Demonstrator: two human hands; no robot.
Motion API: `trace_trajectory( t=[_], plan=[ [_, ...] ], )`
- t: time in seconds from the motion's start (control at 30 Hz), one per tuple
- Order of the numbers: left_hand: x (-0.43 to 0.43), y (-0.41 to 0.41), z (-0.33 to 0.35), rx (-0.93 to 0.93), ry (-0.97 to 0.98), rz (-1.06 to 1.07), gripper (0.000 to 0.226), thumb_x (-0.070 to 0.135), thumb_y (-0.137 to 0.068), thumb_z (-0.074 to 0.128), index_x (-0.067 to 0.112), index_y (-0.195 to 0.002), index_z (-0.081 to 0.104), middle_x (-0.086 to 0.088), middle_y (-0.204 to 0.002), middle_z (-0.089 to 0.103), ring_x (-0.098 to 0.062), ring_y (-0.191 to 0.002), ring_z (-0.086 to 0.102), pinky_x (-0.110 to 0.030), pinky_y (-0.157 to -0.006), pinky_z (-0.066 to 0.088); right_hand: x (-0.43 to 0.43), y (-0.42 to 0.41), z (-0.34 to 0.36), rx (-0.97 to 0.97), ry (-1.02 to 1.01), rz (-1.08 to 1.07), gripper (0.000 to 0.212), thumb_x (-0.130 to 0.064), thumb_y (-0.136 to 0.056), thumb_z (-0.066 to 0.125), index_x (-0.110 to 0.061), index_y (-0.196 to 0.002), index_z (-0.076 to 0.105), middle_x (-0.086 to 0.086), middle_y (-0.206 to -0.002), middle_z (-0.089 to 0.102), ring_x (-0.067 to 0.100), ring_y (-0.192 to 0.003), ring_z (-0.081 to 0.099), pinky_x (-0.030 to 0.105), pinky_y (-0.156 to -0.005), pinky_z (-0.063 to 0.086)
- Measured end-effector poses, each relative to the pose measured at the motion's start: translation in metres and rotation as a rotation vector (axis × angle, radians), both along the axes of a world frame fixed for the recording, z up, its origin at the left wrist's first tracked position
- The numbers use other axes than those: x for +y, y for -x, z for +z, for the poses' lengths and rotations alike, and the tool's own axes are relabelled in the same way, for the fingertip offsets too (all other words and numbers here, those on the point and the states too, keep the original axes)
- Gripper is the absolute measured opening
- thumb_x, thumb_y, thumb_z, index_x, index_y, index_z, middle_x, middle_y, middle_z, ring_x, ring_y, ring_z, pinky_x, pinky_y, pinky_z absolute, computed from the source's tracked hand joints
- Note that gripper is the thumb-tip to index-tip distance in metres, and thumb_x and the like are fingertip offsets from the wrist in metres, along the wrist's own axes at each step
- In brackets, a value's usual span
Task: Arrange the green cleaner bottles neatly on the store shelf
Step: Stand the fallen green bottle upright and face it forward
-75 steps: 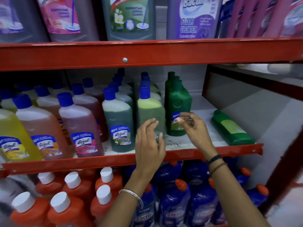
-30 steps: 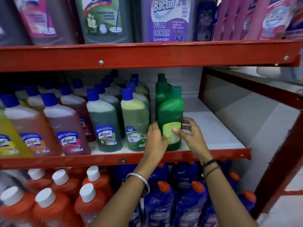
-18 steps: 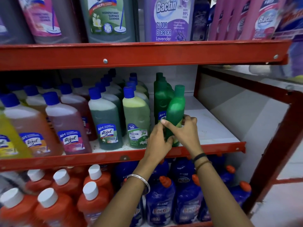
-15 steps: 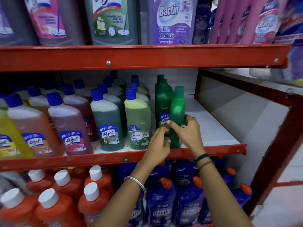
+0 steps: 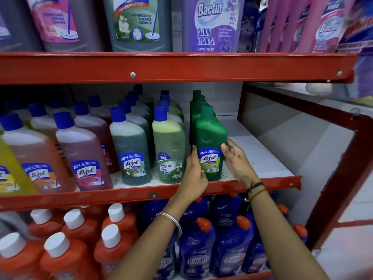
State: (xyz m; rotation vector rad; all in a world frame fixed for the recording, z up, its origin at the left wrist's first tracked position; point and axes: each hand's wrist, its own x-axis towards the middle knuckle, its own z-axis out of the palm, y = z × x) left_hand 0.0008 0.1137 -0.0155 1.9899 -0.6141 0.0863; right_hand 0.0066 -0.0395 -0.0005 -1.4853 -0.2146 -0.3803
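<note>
A dark green cleaner bottle [image 5: 211, 138] with a green cap stands upright at the front of the middle shelf [image 5: 262, 164], its Lizol label facing me. More green bottles [image 5: 196, 106] line up behind it. My left hand [image 5: 194, 174] touches the bottle's left side near the base. My right hand [image 5: 234, 158] cups its right side with fingers on the edge of the label. Both hands hold the bottle between them.
Left of the green row stand blue-capped bottles: pale green Bactin [image 5: 169, 146], grey-green Lizol [image 5: 131, 150], pink and orange ones. Bare white shelf lies to the right, up to the red frame post [image 5: 343, 168]. Orange and blue bottles fill the shelf below.
The green bottle has been turned from edge-on so its Lizol label faces front, standing in line before the other green bottles. Both hands have stayed on its sides.
</note>
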Motion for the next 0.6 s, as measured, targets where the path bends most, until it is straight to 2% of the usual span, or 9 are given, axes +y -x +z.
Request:
trace_trajectory(
  t=[0.07, 0.2, 0.3, 0.4, 0.5, 0.6],
  plan=[
    [0.001, -0.001, 0.001, 0.002, -0.006, -0.012, 0.082, -0.011, -0.085, 0.038, 0.017, -0.148, -0.007, -0.005, -0.155, 0.011, 0.003, -0.119, 0.018, 0.013, -0.082, 0.015, -0.005, -0.001, 0.002, 0.017, 0.062, -0.041, 0.038, -0.027, -0.090, 0.049, -0.016, -0.125, 0.052, -0.001, -0.117, 0.065, 0.012, -0.106, 0.063, 0.021, -0.088, 0.052],
    [0.002, -0.004, 0.003, -0.007, -0.008, -0.024, 0.093, -0.016, -0.078, 0.037, 0.020, -0.147, -0.014, -0.006, -0.156, 0.015, 0.002, -0.126, 0.017, 0.005, -0.091, 0.016, -0.009, 0.003, -0.010, 0.080, 0.139, -0.103, 0.033, -0.024, -0.097, 0.040, -0.011, -0.125, 0.053, -0.002, -0.109, 0.065, 0.012, -0.099, 0.062, 0.015, -0.080, 0.055],
    [0.003, -0.004, 0.001, -0.007, -0.042, -0.046, 0.099, -0.015, -0.075, 0.039, 0.026, -0.145, -0.020, -0.007, -0.153, 0.025, -0.003, -0.125, 0.029, -0.007, -0.093, 0.026, 0.001, 0.007, -0.021, 0.118, 0.157, -0.152, 0.031, -0.030, -0.098, 0.036, -0.014, -0.117, 0.054, 0.003, -0.107, 0.065, 0.012, -0.096, 0.063, 0.021, -0.082, 0.053],
    [0.005, -0.003, -0.001, 0.007, -0.060, -0.061, 0.102, -0.013, -0.075, 0.040, 0.031, -0.143, -0.023, -0.008, -0.154, 0.021, -0.006, -0.131, 0.026, -0.019, -0.100, 0.027, 0.006, 0.006, -0.025, 0.131, 0.160, -0.187, 0.036, -0.035, -0.097, 0.035, -0.012, -0.116, 0.056, 0.011, -0.112, 0.066, 0.017, -0.100, 0.064, 0.032, -0.090, 0.052],
    [0.009, 0.002, -0.001, -0.011, -0.091, -0.071, 0.103, -0.014, -0.076, 0.040, 0.033, -0.141, -0.025, -0.009, -0.155, 0.019, 0.000, -0.123, 0.023, -0.017, -0.097, 0.026, 0.004, 0.010, -0.023, 0.152, 0.200, -0.196, 0.033, -0.036, -0.097, 0.036, -0.015, -0.109, 0.057, 0.009, -0.108, 0.066, 0.018, -0.099, 0.063, 0.035, -0.091, 0.051],
    [0.011, 0.010, -0.005, -0.051, -0.131, -0.065, 0.103, -0.010, -0.079, 0.043, 0.036, -0.138, -0.028, -0.011, -0.146, 0.030, -0.006, -0.117, 0.034, -0.019, -0.091, 0.030, 0.003, 0.020, -0.026, 0.140, 0.182, -0.179, 0.027, -0.033, -0.097, 0.036, -0.018, -0.103, 0.058, 0.003, -0.100, 0.067, 0.012, -0.093, 0.064, 0.032, -0.088, 0.051]
  ],
)
